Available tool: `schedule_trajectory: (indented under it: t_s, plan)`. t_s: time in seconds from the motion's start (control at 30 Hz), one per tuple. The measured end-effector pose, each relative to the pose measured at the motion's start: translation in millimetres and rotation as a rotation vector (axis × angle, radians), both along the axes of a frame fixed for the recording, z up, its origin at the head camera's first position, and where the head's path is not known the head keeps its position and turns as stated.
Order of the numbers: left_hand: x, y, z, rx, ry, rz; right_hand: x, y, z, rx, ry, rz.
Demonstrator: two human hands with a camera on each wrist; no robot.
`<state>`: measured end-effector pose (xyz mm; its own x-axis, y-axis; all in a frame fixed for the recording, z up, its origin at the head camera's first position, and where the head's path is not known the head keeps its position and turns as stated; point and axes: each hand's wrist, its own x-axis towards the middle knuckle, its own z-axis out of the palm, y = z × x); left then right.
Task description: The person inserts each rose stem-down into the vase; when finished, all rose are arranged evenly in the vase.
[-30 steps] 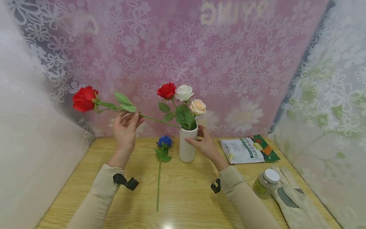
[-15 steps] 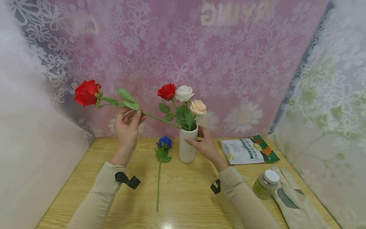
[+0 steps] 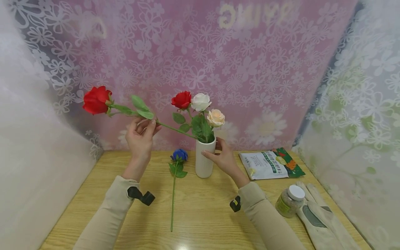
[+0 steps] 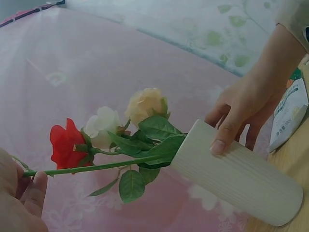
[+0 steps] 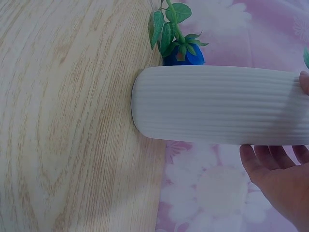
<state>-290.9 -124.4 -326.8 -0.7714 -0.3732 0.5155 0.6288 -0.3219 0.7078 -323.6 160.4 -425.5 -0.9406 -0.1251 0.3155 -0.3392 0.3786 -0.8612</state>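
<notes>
My left hand (image 3: 140, 139) pinches the green stem of a long red rose (image 3: 97, 100), its bloom leaning far out to the left. The stem's lower end meets the mouth of a white ribbed vase (image 3: 204, 159). Upright on the table, the vase is gripped near its top by my right hand (image 3: 225, 158), thumb in front and fingers round the far side. A shorter red rose (image 3: 181, 100), a white rose (image 4: 102, 126) and a peach rose (image 3: 216, 118) stand in it among green leaves. Inside the vase the stems are hidden.
A blue rose (image 3: 179, 155) lies on the wooden table (image 3: 200, 215) left of the vase. To the right are a white and green packet (image 3: 265, 164), a white-lidded jar (image 3: 290, 201) and pale gloves (image 3: 322, 215). A pink floral backdrop (image 3: 193, 62) rises behind.
The left hand has moved slightly right and up with the long red rose, whose bloom is a little higher. The right hand stays on the vase.
</notes>
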Motion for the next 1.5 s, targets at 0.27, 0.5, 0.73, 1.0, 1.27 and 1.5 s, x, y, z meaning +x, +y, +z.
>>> schedule_trajectory:
  t_s: [0.27,0.5,0.73,1.0,1.27,1.5]
  plan:
    - [-3.8,11.5,-7.3,-0.044,0.008,-0.009,-0.8,-0.3,-0.7,-0.004,-0.012,-0.006]
    - [-8.6,25.0,-13.6,-0.109,0.032,-0.033,-1.0,0.5,-0.5,-0.005,-0.022,-0.002]
    - [-12.1,37.9,-17.4,-0.177,0.014,-0.048,-0.8,0.9,0.4,-0.01,-0.008,0.004]
    - [-18.6,54.2,-20.8,-0.371,-0.062,-0.018,0.1,0.4,1.6,-0.014,0.007,-0.001]
    - [-23.7,68.9,-29.3,-0.528,-0.052,-0.005,-0.3,-0.6,-0.8,-0.004,0.003,-0.015]
    - [-28.0,74.4,-33.9,-0.617,-0.051,0.025,-1.1,-1.0,-1.9,-0.013,0.018,-0.011]
